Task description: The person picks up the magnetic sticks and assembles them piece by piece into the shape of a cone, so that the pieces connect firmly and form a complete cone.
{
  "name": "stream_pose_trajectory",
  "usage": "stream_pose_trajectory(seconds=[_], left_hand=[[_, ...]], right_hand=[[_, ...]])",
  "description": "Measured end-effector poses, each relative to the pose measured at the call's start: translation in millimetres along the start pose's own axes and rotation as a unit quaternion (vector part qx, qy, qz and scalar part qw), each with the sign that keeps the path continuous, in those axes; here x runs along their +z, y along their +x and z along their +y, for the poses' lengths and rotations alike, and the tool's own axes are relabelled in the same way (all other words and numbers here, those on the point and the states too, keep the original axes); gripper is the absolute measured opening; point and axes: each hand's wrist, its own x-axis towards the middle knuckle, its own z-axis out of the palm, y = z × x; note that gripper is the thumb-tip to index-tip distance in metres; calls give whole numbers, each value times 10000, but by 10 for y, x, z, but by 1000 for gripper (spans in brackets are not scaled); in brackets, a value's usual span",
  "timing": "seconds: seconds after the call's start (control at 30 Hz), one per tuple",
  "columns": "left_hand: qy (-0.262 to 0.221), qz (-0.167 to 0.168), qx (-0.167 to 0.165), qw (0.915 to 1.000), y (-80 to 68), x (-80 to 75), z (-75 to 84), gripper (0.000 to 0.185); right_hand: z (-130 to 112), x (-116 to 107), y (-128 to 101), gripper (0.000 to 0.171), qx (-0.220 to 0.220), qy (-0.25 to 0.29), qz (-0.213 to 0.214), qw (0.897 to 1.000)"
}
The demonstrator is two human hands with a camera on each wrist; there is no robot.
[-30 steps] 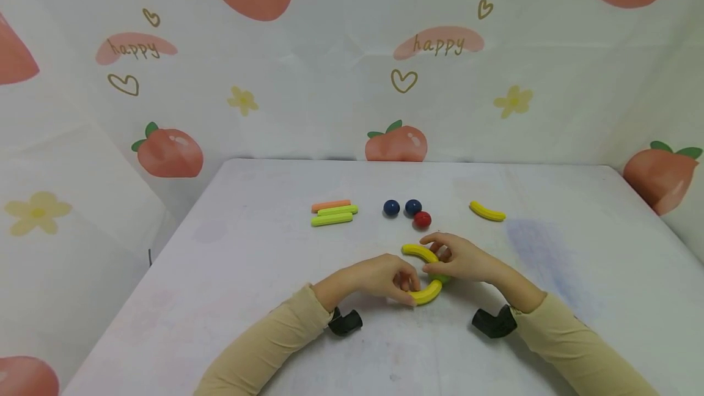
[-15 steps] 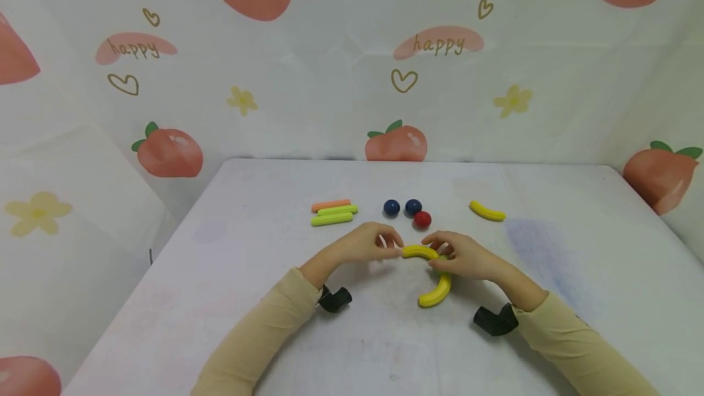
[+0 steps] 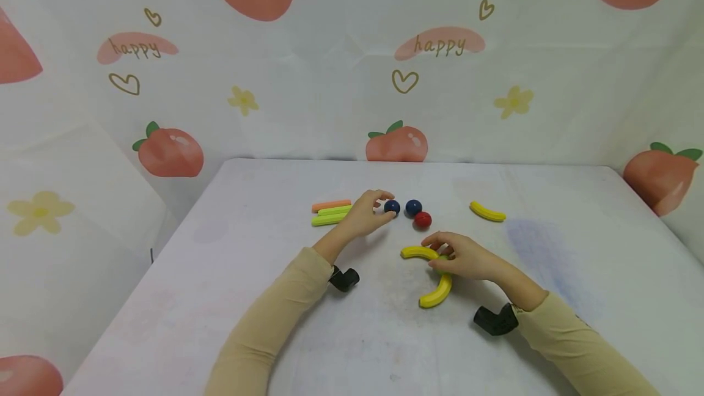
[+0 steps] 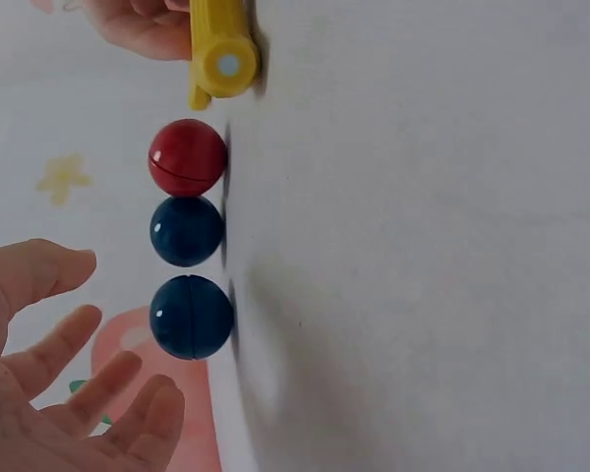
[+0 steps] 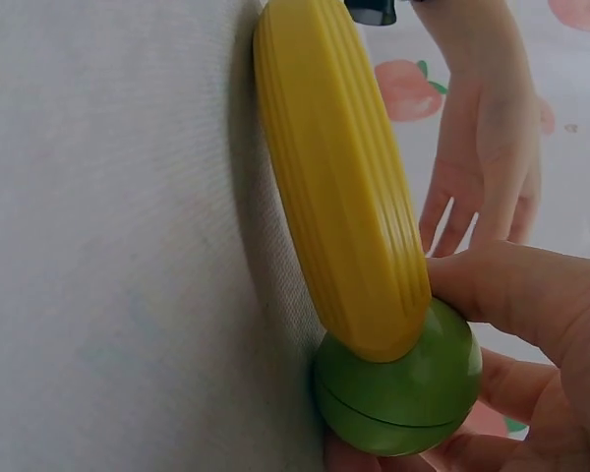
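Note:
My left hand [image 3: 384, 205] is open at the far middle of the table, its fingers spread round the left dark blue ball [image 3: 392, 206] without gripping it. In the left wrist view the fingertips [image 4: 79, 324] hover beside that ball [image 4: 191, 317]. My right hand [image 3: 442, 256] grips a green ball [image 5: 398, 393] between thumb and fingers [image 5: 511, 295]. Two curved yellow pieces meet at that ball: one [image 3: 417, 253] runs left, the other [image 3: 437, 293] bends toward me. The hand hides the green ball in the head view.
A second blue ball [image 3: 414, 206] and a red ball [image 3: 422, 220] lie beside the first. An orange stick [image 3: 330, 205] and two lime sticks [image 3: 330, 220] lie to the left. A loose yellow curve [image 3: 487, 211] rests at the right on the white table [image 3: 550, 298].
My left hand let go of the near yellow curve and moved away to the left blue ball. The right hand stayed on the green ball and the curves barely shifted.

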Motion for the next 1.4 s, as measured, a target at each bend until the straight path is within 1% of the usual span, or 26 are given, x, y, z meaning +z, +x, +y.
stream_pose_trajectory(seconds=[0.1, 0.2, 0.33, 0.47, 0.57, 0.7, 0.87, 1.13, 1.3, 1.4], left_hand=[[154, -77, 73, 9998, 33, 6, 3, 45], [313, -248, 130, 9991, 70, 22, -12, 48], [361, -414, 239, 9982, 102, 45, -32, 44], [346, -417, 355, 9979, 106, 58, -29, 41], [418, -386, 368, 9977, 108, 62, -23, 41], [481, -418, 156, 9978, 109, 66, -17, 40], [562, -615, -128, 9964, 103, 68, -32, 38], [441, -787, -284, 9955, 64, 60, -55, 37], [420, -899, -407, 9942, 11, 55, -61, 37], [348, -964, -467, 9936, -31, 41, -52, 36]], right_hand=[[18, 3, 4, 36, 36, -36, 15, 10000], [25, 6, 6, 35, 55, -33, 21, 10000], [22, 5, 7, 36, 26, 6, 1, 10000], [13, 1, 3, 36, 27, 31, -16, 10000], [9, -4, -1, 36, 20, 31, -32, 10000], [10, -4, -2, 37, 22, 61, -50, 10000], [10, -1, -1, 36, 25, 69, -57, 10000], [28, 9, 8, 37, 15, 13, -18, 10000], [32, 22, 21, 36, 21, -115, 96, 9999], [15, 30, 26, 35, 106, -181, 173, 9996]])
